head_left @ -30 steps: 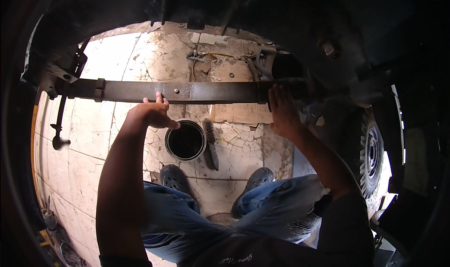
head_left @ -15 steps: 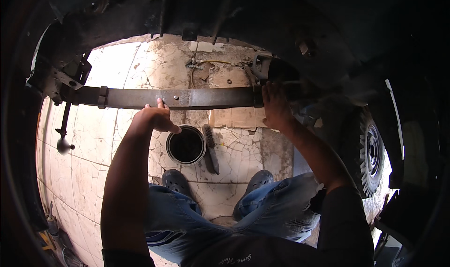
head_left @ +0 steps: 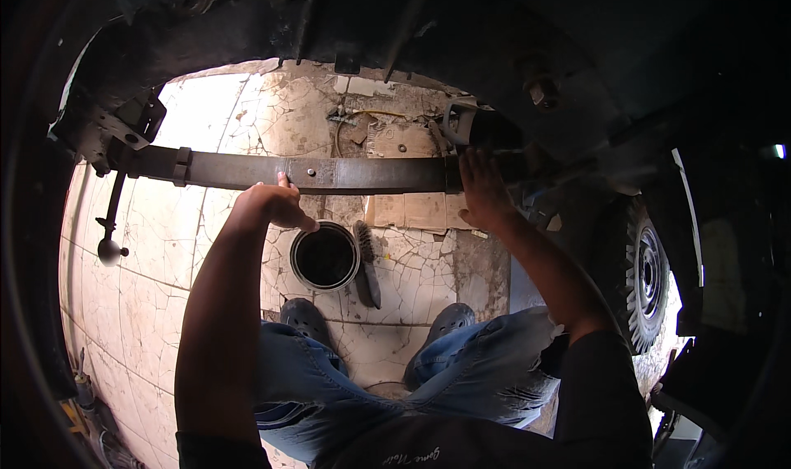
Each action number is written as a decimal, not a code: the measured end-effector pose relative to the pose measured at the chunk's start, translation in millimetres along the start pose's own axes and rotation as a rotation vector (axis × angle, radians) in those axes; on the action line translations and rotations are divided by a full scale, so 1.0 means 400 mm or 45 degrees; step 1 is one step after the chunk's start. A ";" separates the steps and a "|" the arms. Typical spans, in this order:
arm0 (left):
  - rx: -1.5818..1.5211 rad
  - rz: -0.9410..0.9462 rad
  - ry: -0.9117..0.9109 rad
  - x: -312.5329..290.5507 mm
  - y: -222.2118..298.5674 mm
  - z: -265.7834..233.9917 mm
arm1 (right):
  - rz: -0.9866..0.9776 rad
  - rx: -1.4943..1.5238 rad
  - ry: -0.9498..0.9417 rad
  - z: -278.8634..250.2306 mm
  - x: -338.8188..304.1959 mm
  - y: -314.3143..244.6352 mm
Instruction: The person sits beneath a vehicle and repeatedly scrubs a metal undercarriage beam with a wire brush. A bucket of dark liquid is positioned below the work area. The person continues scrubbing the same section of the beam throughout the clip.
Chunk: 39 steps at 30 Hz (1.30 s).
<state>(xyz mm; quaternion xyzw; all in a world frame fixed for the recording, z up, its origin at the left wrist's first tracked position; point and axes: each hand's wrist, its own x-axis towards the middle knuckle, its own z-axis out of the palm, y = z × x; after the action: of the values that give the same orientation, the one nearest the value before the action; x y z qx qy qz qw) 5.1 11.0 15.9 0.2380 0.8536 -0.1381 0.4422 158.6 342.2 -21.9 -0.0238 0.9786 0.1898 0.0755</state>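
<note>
A dark steel leaf spring [head_left: 379,175] runs across in front of me under a vehicle. It has a bolt head [head_left: 311,172] at its middle and a clamp [head_left: 182,166] toward its left end. My left hand [head_left: 278,204] is at its near edge just left of the bolt, one fingertip on the steel and the thumb stretched out apart. Some of its fingers are hidden. Farther right, my right hand [head_left: 486,190] lies with fingers extended against the spring near its shadowed right end, thumb apart. I see nothing held in either hand.
Below the spring, an open can [head_left: 326,256] with dark contents stands on cracked tiles beside a wire brush [head_left: 367,267]. Flattened cardboard [head_left: 412,211] lies beyond. A wheel [head_left: 648,263] is at right, a rod with a ball end [head_left: 109,250] hangs left, and dark bodywork [head_left: 247,32] arches overhead.
Both hands keep nearly the same places on the leaf spring. The view has shifted slightly, so the floor things and the wheel appear a little farther left.
</note>
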 end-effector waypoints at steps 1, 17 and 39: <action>0.019 -0.010 0.016 -0.005 -0.003 0.010 | -0.031 -0.017 -0.030 -0.031 -0.015 -0.013; 0.029 -0.015 0.050 0.008 -0.014 0.025 | -0.065 0.157 0.062 0.010 -0.029 -0.005; 0.060 -0.018 0.035 -0.005 0.002 0.003 | -0.061 0.060 0.076 0.025 -0.069 -0.032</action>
<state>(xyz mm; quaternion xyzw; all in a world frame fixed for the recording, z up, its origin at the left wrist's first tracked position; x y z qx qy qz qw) 7.3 10.5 16.8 0.2444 0.8578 -0.1579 0.4236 188.3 334.7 -31.3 -0.0510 0.9838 0.1639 0.0513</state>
